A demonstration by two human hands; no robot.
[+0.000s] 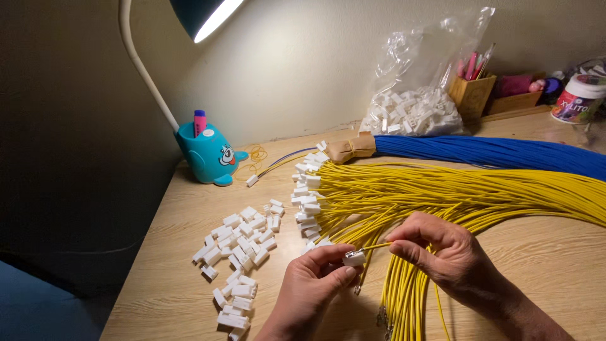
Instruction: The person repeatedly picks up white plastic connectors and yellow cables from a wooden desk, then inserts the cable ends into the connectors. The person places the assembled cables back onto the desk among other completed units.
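While my left hand [314, 278] pinches a small white plug [354, 257] between thumb and fingers, my right hand [435, 247] nips the end of one yellow wire [376, 245] and points it at the plug. Both hands are closed tight on what they hold, and they sit low on the wooden table [543, 252], just in front of me. I think the plug is very light and hard, and a bit slippery, so I hold it by its flat sides and keep its open end free. I think the wire is thin and bendy, so I grip it close to its tip, or it will flop. More yellow wires [454, 196] fan out across the table beside my hands, many with white plugs on their ends. A heap of loose plugs [240, 252] lies to the left. A fat bunch of blue wires [499, 151] lies farther back, near a clear bag [420, 101] of more plugs. A blue lamp base [205, 155] stands by the wall.
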